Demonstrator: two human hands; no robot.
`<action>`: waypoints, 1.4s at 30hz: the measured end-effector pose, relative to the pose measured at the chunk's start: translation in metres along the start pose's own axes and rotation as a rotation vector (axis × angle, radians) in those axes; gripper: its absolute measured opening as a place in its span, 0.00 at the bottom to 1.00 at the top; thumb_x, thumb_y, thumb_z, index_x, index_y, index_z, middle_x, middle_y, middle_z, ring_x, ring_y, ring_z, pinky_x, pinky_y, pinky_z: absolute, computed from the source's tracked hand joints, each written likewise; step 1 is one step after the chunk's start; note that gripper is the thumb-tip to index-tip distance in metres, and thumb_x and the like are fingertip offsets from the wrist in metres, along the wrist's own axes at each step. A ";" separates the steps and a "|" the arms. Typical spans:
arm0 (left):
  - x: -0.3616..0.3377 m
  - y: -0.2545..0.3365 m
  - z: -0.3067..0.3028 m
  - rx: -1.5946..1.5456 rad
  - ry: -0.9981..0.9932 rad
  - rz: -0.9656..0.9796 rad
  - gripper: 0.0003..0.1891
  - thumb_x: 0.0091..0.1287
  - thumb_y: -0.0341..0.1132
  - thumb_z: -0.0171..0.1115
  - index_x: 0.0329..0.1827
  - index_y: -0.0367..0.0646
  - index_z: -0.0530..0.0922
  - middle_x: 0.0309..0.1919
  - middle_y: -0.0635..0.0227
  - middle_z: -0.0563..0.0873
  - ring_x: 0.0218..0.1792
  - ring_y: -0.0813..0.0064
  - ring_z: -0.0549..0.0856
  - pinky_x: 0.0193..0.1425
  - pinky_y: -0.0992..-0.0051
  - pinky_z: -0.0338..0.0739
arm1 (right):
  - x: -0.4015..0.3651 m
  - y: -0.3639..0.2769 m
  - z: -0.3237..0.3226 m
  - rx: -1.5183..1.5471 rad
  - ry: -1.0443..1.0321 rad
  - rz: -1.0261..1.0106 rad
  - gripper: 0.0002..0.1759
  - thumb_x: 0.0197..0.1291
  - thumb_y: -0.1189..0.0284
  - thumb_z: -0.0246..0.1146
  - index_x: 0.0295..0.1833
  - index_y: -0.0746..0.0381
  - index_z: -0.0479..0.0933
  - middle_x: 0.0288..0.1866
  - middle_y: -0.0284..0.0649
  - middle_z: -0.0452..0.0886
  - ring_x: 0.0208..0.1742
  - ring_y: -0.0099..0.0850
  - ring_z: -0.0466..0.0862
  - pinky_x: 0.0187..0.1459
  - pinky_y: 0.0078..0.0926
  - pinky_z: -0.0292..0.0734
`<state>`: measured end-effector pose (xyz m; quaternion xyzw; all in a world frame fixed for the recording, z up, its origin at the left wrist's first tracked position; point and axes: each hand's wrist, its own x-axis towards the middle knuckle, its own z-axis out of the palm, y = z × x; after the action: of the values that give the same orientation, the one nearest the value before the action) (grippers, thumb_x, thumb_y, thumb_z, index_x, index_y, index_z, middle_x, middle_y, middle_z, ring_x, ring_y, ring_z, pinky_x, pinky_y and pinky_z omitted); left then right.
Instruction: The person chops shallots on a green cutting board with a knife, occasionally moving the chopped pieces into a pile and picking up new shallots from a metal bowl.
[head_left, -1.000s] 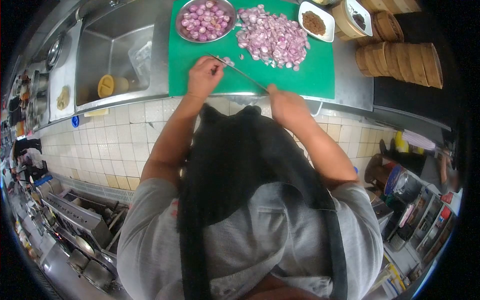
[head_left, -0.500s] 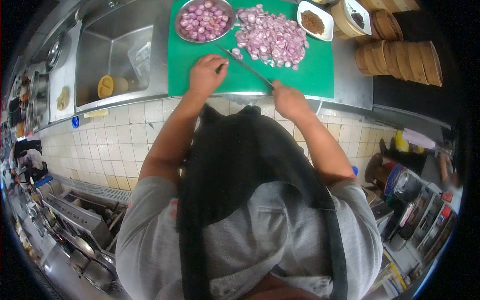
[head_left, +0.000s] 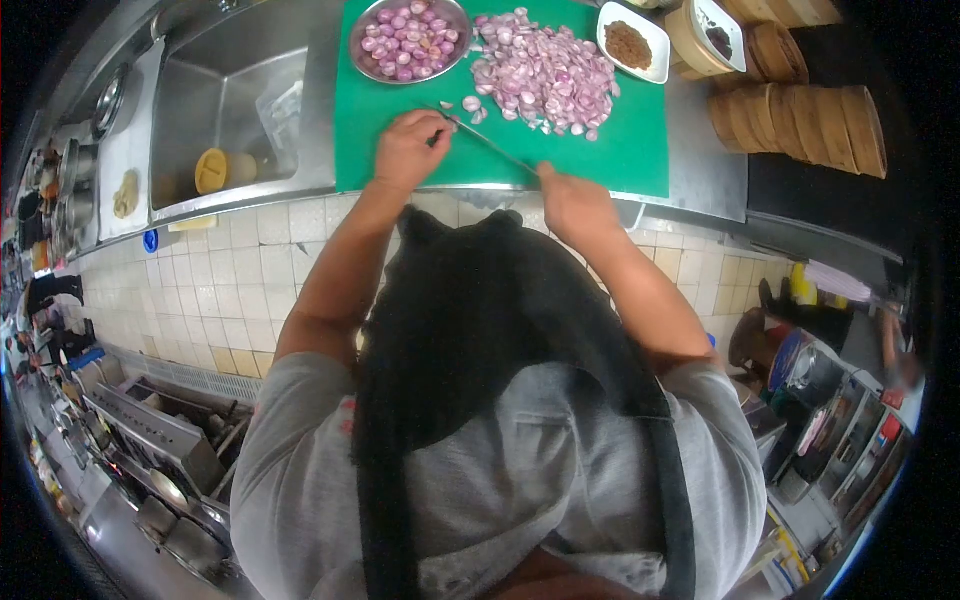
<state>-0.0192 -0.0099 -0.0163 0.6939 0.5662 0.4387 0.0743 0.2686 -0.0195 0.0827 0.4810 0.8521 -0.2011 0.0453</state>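
My right hand point(head_left: 582, 208) is closed around the handle of a knife point(head_left: 497, 150). Its blade slants up and left across the green cutting board point(head_left: 385, 98) to the fingertips of my left hand point(head_left: 408, 150). The left fingers are curled in a pinch on a shallot, which they mostly hide. A few loose shallot slices point(head_left: 472, 104) lie just beyond the blade. Farther back on the board are a big heap of sliced shallots point(head_left: 545, 75) and a metal bowl point(head_left: 356, 55) of peeled whole shallots point(head_left: 408, 42).
A white dish point(head_left: 655, 72) of brown paste-like food sits at the board's back right corner. Stacked bamboo steamers point(head_left: 800, 125) stand farther right. To the left is a steel sink point(head_left: 215, 110) holding a yellow-lidded container point(head_left: 212, 172). Behind me are stoves point(head_left: 165, 435) and a person point(head_left: 830, 320).
The knife and my right hand have shifted slightly left, bringing the blade against my left fingertips. Another small slice now lies beyond the blade. My left hand has barely moved.
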 end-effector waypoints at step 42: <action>0.003 0.003 0.004 0.033 -0.038 -0.015 0.05 0.62 0.30 0.76 0.39 0.50 0.90 0.44 0.73 0.92 0.43 0.66 0.91 0.46 0.67 0.88 | 0.004 0.019 0.011 0.044 -0.053 0.092 0.11 0.79 0.69 0.54 0.58 0.65 0.72 0.44 0.61 0.88 0.48 0.59 0.88 0.51 0.61 0.80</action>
<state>-0.0147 -0.0067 -0.0153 0.6989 0.5771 0.4154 0.0768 0.2811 -0.0120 0.0659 0.5150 0.8231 -0.2301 0.0663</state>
